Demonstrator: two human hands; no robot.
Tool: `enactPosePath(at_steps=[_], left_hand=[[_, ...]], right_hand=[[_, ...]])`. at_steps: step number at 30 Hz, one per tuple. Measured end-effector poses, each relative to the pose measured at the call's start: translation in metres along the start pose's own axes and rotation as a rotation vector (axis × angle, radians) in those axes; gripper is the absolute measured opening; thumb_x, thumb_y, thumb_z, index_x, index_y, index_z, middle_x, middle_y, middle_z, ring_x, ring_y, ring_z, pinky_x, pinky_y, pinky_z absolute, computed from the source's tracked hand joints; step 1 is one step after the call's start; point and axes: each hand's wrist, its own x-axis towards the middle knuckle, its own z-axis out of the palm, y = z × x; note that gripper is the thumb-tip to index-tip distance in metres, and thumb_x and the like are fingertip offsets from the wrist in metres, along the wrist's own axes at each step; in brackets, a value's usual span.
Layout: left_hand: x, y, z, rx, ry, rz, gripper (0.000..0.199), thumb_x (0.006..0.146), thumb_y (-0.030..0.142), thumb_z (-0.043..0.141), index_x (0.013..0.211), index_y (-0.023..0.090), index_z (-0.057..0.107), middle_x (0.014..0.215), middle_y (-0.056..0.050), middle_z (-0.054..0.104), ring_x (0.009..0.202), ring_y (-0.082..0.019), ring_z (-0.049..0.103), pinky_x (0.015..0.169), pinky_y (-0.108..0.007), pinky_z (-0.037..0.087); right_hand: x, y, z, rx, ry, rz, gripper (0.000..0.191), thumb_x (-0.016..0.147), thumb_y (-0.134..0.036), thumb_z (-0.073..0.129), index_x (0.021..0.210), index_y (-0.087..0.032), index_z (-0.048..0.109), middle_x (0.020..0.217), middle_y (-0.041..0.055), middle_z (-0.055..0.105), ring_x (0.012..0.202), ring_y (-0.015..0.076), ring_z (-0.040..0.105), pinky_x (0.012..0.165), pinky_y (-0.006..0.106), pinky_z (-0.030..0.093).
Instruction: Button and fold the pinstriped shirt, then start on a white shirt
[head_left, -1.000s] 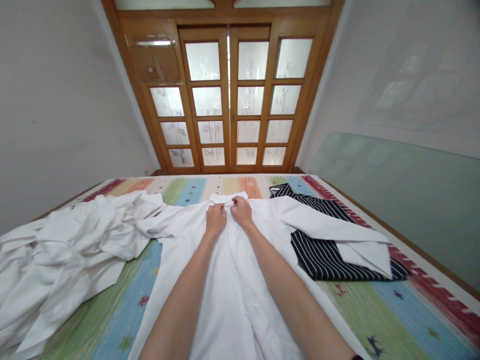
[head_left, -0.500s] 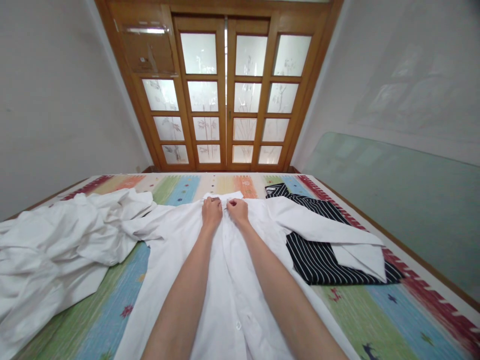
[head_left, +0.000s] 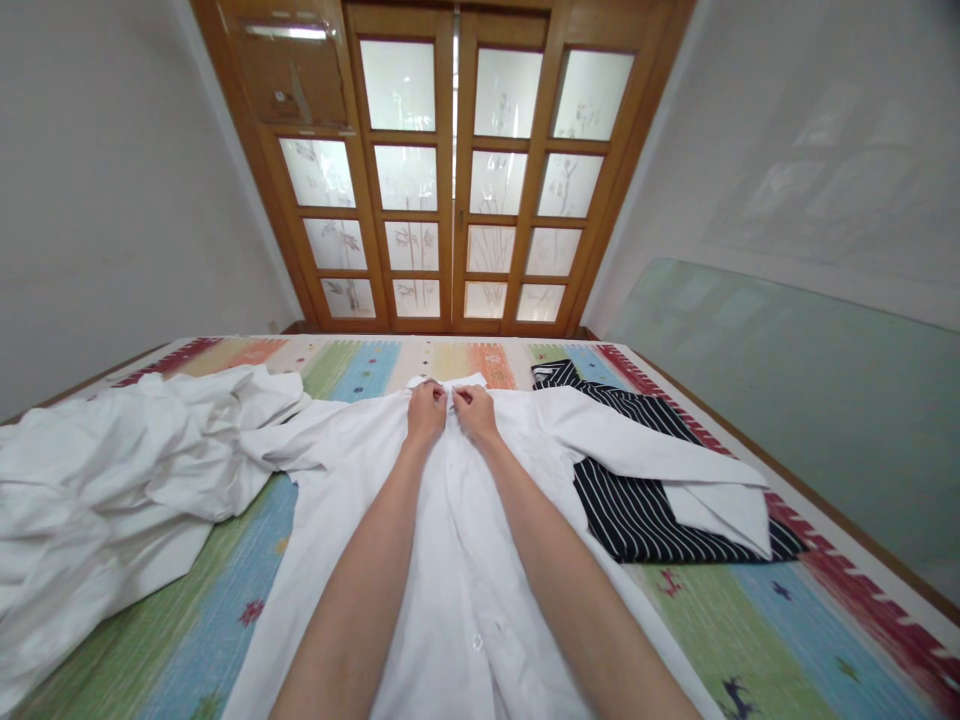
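Observation:
A white long-sleeved shirt (head_left: pixel 360 480) lies spread out with its collar at the far end and its button front facing up. At the collar, my left hand (head_left: pixel 427 408) pinches the left side of the front. Close beside it, my right hand (head_left: pixel 472 410) pinches the right side, with a narrow gap between the two. Which bit of cloth or button sits between the fingertips is too small to make out. Both forearms reach over the shirt body. Its right sleeve lies across a folded black-and-white striped garment (head_left: pixel 622 510).
Crumpled white cloth (head_left: pixel 127 480) is heaped on the left, touching the shirt's left sleeve. Under everything is a multicoloured patterned cover (head_left: pixel 247 570). A wooden door with glass panes (head_left: pixel 457 200) stands beyond the far edge. A pale green panel (head_left: pixel 787 380) runs along the right wall.
My hands stay at the collar with only slight finger movement. The whole view has tilted a little, so the door and the bedding sit slightly higher in the picture.

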Motion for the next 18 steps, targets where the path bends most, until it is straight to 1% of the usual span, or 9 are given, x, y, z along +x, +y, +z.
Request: enactPosePath(at_steps=[3,7,11,18], left_hand=[[0.0020,-0.0003,0.0028,-0.106,0.033,0.013,0.009,0.080,0.011,0.053,0.079,0.017,0.060,0.088,-0.006,0.067,0.082,-0.018,0.062,0.082,-0.031,0.047],[0.0024,-0.0013,0.0041,-0.206,0.058,0.022,0.008,0.078,0.012,0.055,0.078,0.017,0.061,0.084,-0.005,0.067,0.077,-0.017,0.062,0.079,-0.030,0.048],[0.0027,-0.0036,0.0025,-0.268,0.049,0.022,0.007,0.075,0.013,0.057,0.074,0.017,0.062,0.080,-0.004,0.067,0.076,-0.018,0.063,0.079,-0.030,0.048],[0.0039,-0.0054,-0.0005,-0.329,0.016,-0.013,0.006,0.073,0.013,0.059,0.074,0.016,0.064,0.079,-0.004,0.068,0.074,-0.018,0.064,0.079,-0.030,0.050]], right_hand=[[0.0003,0.0009,0.0007,0.058,-0.008,-0.026,0.013,0.079,-0.019,0.060,0.080,-0.017,0.073,0.081,0.0050,0.069,0.078,0.0173,0.062,0.077,0.028,0.048],[0.0005,0.0016,0.0017,0.102,-0.017,-0.021,0.014,0.080,-0.019,0.059,0.080,-0.017,0.072,0.082,0.0054,0.070,0.078,0.0174,0.063,0.077,0.028,0.049],[0.0006,0.0041,0.0038,0.117,-0.033,0.000,0.014,0.080,-0.019,0.059,0.082,-0.016,0.073,0.084,0.0063,0.071,0.080,0.0179,0.064,0.078,0.029,0.049],[0.0015,0.0071,0.0055,0.132,-0.034,0.023,0.014,0.080,-0.019,0.059,0.082,-0.016,0.073,0.085,0.0061,0.071,0.079,0.0176,0.064,0.078,0.029,0.049]])
